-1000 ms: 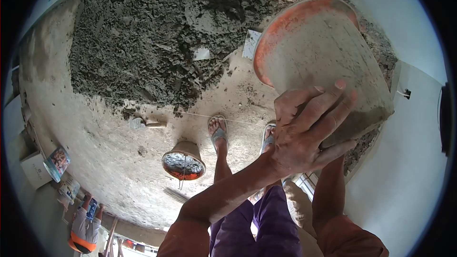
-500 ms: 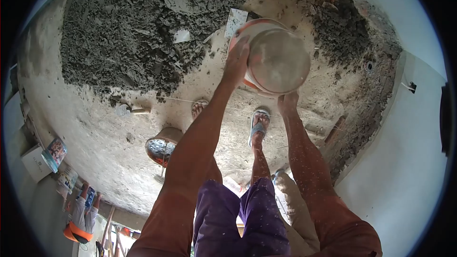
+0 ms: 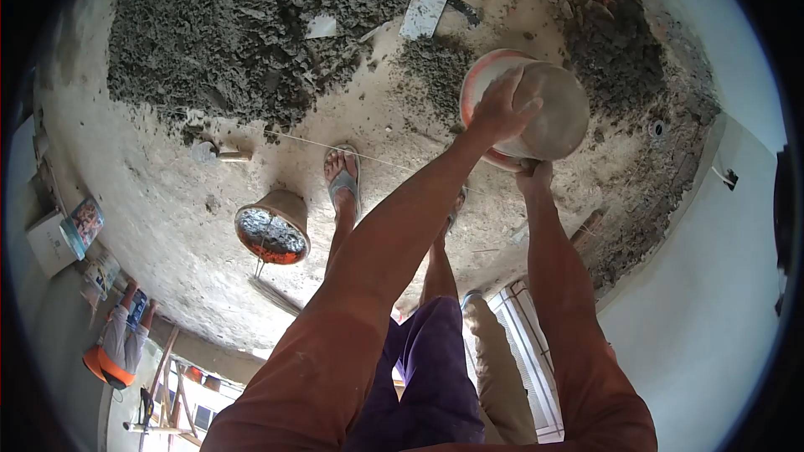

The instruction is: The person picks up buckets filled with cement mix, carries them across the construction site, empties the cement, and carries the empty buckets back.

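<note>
A mortar-smeared bucket [image 3: 559, 117] is tipped over in front of me, its base towards me and its reddish rim turned down and to the left. My left hand [image 3: 505, 107] presses on its side with the fingers stretched over the wall near the base. Lower down, my right hand [image 3: 534, 177] grips the bucket by the rim, its fingers partly hidden. Beside the rim lies a patch of grey wet mortar [image 3: 435, 67] on the floor. The bucket's inside is hidden.
A large mortar bed [image 3: 218, 42] spreads at the far left, with a white tile [image 3: 424, 12] by its edge. A second bucket [image 3: 272, 230] stands near my foot, and a hammer-like tool [image 3: 222, 153] lies left. A string [image 3: 335, 146] crosses the floor. Another person [image 3: 117, 347] is at lower left.
The bucket has moved right and slightly down in view, with both hands on it. My left hand has shifted further across its side. The mortar patch by the tile has come into view.
</note>
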{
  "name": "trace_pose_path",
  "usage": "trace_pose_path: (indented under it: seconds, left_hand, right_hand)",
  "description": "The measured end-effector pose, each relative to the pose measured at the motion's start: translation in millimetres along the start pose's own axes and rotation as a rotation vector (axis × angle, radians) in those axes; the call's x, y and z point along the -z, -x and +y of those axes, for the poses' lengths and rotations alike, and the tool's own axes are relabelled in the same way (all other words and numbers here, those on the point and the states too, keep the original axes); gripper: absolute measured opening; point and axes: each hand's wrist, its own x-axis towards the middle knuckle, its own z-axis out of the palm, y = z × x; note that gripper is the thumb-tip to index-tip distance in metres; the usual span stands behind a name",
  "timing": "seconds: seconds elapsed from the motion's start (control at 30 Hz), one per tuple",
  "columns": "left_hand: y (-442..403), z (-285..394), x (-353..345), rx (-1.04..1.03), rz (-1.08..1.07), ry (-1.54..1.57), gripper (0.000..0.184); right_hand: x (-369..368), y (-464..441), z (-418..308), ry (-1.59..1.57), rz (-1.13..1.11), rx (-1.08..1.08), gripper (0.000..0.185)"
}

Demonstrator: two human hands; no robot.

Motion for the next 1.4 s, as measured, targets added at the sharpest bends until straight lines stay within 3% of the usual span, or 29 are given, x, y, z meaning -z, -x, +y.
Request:
trace_pose_path:
  seconds: [0.03,0.1,0.17,0.23,0.27,0.33,0.37,0.43,0.47,0.5,0.53,0.6,0.63,0.7,0.73,0.77,0.87,0.93,0.97,1.03,1.07,1.1,1.13,1.17,1.2,1.23,1.27,1.33,1.4]
  left_hand:
    - [2,-2,0,0.031,0.019,0.143,0.069]
    - [19,2,2,0.077,0.046,0.301,0.065]
    - [37,9,29,0.318,0.061,0.618,0.059]
    - [76,8,67,0.364,0.206,0.601,0.051]
    - [102,-3,83,0.361,0.308,0.393,0.048]
    - [158,-28,114,0.380,0.515,-0.059,0.041]
    - [187,-38,135,0.398,0.620,-0.308,0.037]
    - [242,-33,182,0.577,0.829,-0.544,0.038]
    - [278,-46,204,0.620,0.814,-0.757,0.045]
    - [311,-56,222,0.691,0.804,-0.879,0.049]
    - [341,-71,238,0.649,0.866,-0.971,0.054]
    - [389,-78,262,0.814,0.745,-1.019,0.063]
    - [413,-97,268,0.788,0.730,-1.015,0.059]
    - [459,-134,278,0.891,0.520,-0.567,0.046]
    - [478,-150,279,0.771,0.464,-0.520,0.037]
    - [484,-152,286,0.865,0.247,-0.497,0.033]
    - [491,-164,286,0.815,0.250,-0.288,0.033]
    - [480,-162,295,0.807,0.475,-0.129,0.036]
    - [470,-157,296,0.785,0.471,-0.127,0.036]
    - [448,-138,287,0.780,0.457,-0.244,0.035]
    - [435,-129,274,0.709,0.483,-0.333,0.033]
    - [429,-116,260,0.459,0.406,-0.627,0.030]
    - [424,-95,249,0.544,0.432,-0.500,0.021]
    - [417,-47,250,0.469,0.499,-0.451,0.016]
    - [413,-6,251,0.630,0.490,-0.258,0.017]
    - [408,41,257,0.614,0.450,-0.203,0.027]
    - [410,76,263,0.734,0.427,-0.099,0.032]
    - [423,137,286,0.670,0.425,0.044,0.041]
    - [433,166,320,0.600,0.424,0.273,0.047]
  right_hand:
    - [-7,7,-5,0.014,-0.008,-0.015,0.016]
    - [-25,52,-41,-0.083,0.071,0.266,0.011]
    - [-52,120,-93,0.242,0.185,0.489,0.016]
    - [-78,179,-139,0.313,0.090,0.668,0.021]
    - [-85,190,-164,0.439,0.125,0.740,0.021]
    - [-75,170,-217,0.527,-0.313,0.511,0.019]
    - [-101,182,-206,0.549,-0.353,0.492,0.019]
    - [-163,217,-175,0.783,-0.172,0.588,0.019]
    - [-156,179,-194,0.792,-0.410,0.456,0.020]
    - [-158,161,-198,0.811,-0.430,0.452,0.020]
    - [-163,148,-199,0.997,-0.337,0.503,0.020]
    - [-161,129,-201,1.282,-0.155,0.575,0.021]
    - [-150,120,-207,1.320,-0.130,0.539,0.019]
    - [-123,101,-218,1.518,-0.053,0.564,0.019]
    - [-108,90,-224,1.662,0.008,0.640,0.024]
    - [-90,71,-232,1.674,-0.011,0.633,0.024]
    - [-66,65,-233,1.405,0.107,0.609,0.036]
    - [-59,95,-223,2.299,0.513,1.152,0.045]
    - [-64,116,-210,2.282,0.537,1.157,0.045]
    - [-72,157,-186,2.196,0.293,1.349,0.040]
    - [-70,167,-174,2.045,0.070,1.277,0.035]
    - [-68,172,-160,1.877,-0.131,1.209,0.031]
    - [-65,176,-143,1.892,-0.258,1.055,0.028]
    - [-45,158,-128,1.788,-0.503,0.980,0.028]
    - [-49,173,-99,1.756,-0.558,0.724,0.027]
    - [-30,159,-70,1.444,-0.511,0.300,0.029]
    - [-52,191,-37,1.598,-0.458,0.062,0.033]
    - [-54,202,24,1.501,-0.534,-0.275,0.050]
    - [-72,230,69,1.158,-0.625,-0.662,0.062]
